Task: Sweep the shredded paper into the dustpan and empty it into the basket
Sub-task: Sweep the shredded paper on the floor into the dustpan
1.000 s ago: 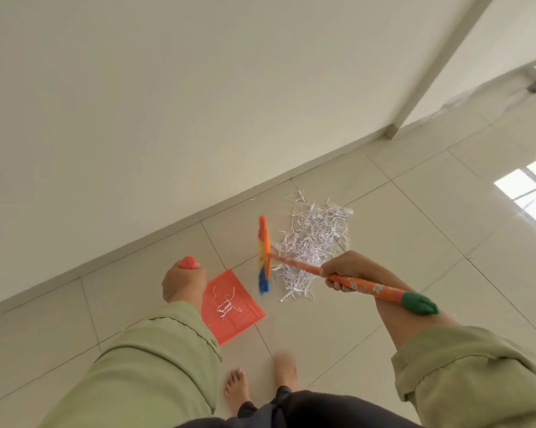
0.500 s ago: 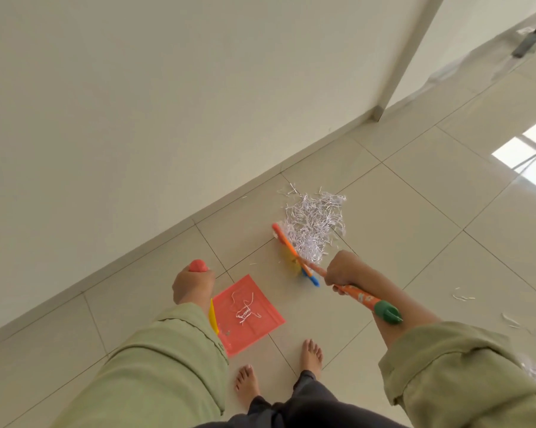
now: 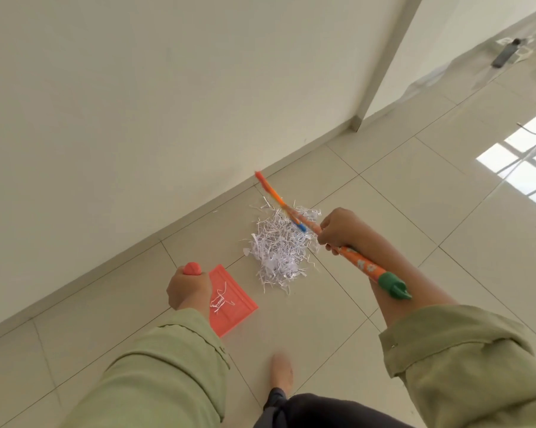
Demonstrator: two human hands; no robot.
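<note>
On the tiled floor (image 3: pixel 384 242), the shredded paper (image 3: pixel 279 245) lies heaped near the wall, just beside the orange dustpan (image 3: pixel 232 304), which holds a few strips. It looks featherlight and easily scattered, so short, gentle strokes suit. The right hand (image 3: pixel 340 230) grips the broom (image 3: pixel 294 217) mid-handle; the left hand (image 3: pixel 188 288) clasps the dustpan's handle.
</note>
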